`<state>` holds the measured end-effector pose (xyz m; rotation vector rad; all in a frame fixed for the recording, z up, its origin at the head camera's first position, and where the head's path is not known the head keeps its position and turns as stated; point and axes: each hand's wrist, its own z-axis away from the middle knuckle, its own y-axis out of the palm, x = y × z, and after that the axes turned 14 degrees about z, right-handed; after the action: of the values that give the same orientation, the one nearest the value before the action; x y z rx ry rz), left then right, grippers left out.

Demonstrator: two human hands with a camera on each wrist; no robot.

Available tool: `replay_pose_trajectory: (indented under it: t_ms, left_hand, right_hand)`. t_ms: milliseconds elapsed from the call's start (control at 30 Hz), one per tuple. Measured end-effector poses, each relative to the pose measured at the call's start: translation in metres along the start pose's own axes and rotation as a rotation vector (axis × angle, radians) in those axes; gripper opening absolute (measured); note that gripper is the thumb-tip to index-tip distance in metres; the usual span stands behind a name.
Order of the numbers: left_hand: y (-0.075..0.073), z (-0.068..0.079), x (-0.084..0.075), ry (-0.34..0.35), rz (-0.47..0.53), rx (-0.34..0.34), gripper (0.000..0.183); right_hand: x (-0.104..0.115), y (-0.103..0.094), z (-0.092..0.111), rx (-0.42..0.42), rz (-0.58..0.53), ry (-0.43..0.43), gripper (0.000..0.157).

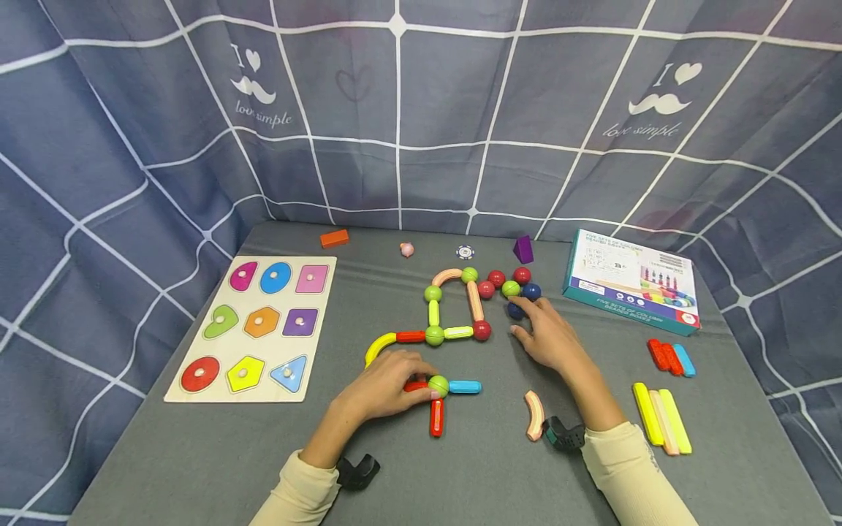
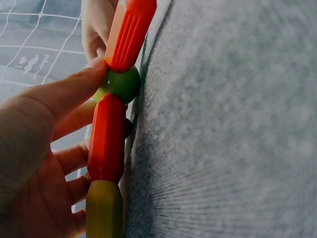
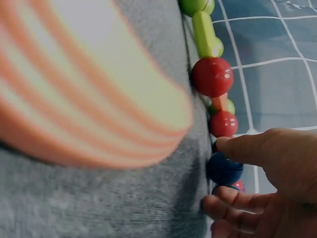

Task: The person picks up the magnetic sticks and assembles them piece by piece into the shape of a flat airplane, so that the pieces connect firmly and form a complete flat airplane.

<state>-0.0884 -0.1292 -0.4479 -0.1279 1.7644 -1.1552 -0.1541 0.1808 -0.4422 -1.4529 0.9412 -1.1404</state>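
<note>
Right hand [image 1: 547, 334], fingertip side, clustered: 3 red balls [image 1: 496, 278], 2 blue balls [image 1: 531, 291], 1 green ball [image 1: 510, 288]; wrist's left: 1 curved rod [image 1: 535, 415]; rightward: 1 box [image 1: 634, 281], 3 short rods [image 1: 672, 358], 3 long rods [image 1: 664, 421]. Left hand [image 1: 389, 385], thumb side: 1 hub ball [image 1: 438, 385], 3 joined rods [image 1: 465, 387]; leftward: 1 board [image 1: 263, 345], 9 knobbed pieces [image 1: 262, 329].

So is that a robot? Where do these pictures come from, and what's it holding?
No robot: just a person's two bare hands. The widest picture comes from a camera worn on the head, looking forward and down. The other two come from cameras on the wrists, so a nearby peach curved stick looks huge!

The left hand holds a green ball with a blue stick joined on. The right hand is at a blue ball; I can't tell whether it grips it. Also on the gray table are more balls and sticks, a shape board and a box.
</note>
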Motion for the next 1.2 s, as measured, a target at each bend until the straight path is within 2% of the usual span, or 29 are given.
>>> replay_pose_trajectory:
  t_ms: [200, 400, 533, 633, 833, 1067, 1200]
  left_hand:
    - [0.000, 0.000, 0.000, 0.000, 0.007, -0.002, 0.030]
    - [0.000, 0.001, 0.001, -0.016, -0.003, 0.003, 0.031]
    - [0.000, 0.000, 0.001, -0.032, -0.006, 0.014, 0.032]
    - [0.000, -0.001, 0.000, -0.044, -0.002, 0.021, 0.032]
    - [0.001, -0.001, 0.000, -0.049, 0.011, 0.018, 0.031]
    - [0.002, -0.006, -0.007, -0.085, 0.031, 0.014, 0.042]
    - [0.005, -0.014, -0.012, -0.072, -0.007, 0.027, 0.042]
  right_hand:
    - [-0.003, 0.003, -0.001, -0.007, -0.006, -0.012, 0.036]
    - [0.013, -0.006, 0.019, -0.068, -0.101, -0.098, 0.034]
    - [0.029, -0.012, 0.037, -0.031, -0.174, -0.196, 0.032]
    - [0.038, -0.010, 0.048, 0.021, -0.176, -0.240, 0.033]
    - [0.042, 0.000, 0.060, 0.079, -0.141, -0.259, 0.032]
    - [0.041, 0.005, 0.064, 0.065, -0.156, -0.256, 0.031]
    - [0.041, 0.006, 0.065, 0.075, -0.174, -0.236, 0.030]
